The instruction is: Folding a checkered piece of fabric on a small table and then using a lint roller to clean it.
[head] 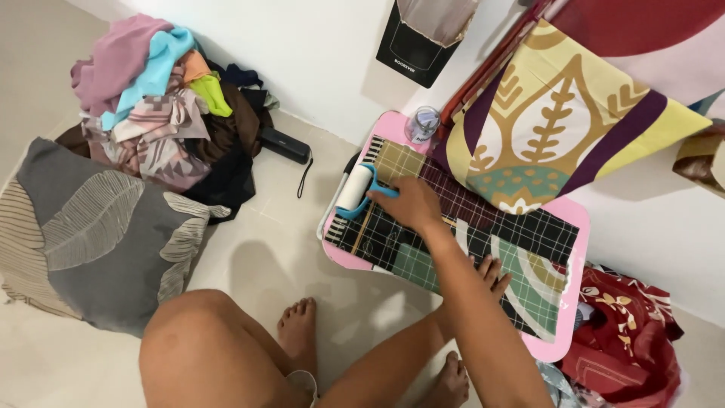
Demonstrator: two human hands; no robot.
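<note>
Left hand (489, 276): spread flat, fingers splayed, pressing the near end of the checked patterned cloth (483, 234) against the pink board (578, 215).
Right hand (414, 205): closed around the blue handle of the lint roller (355, 189), its white drum at the cloth's far end.
Step, as judged: rolling lint off. Next stroke needs steady hold-down.
Beyond: clothes pile (162, 113).

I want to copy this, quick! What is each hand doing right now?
Right hand: closed on the blue handle of the lint roller.
Left hand: open, pressed flat on the checked cloth, holding nothing.
</note>
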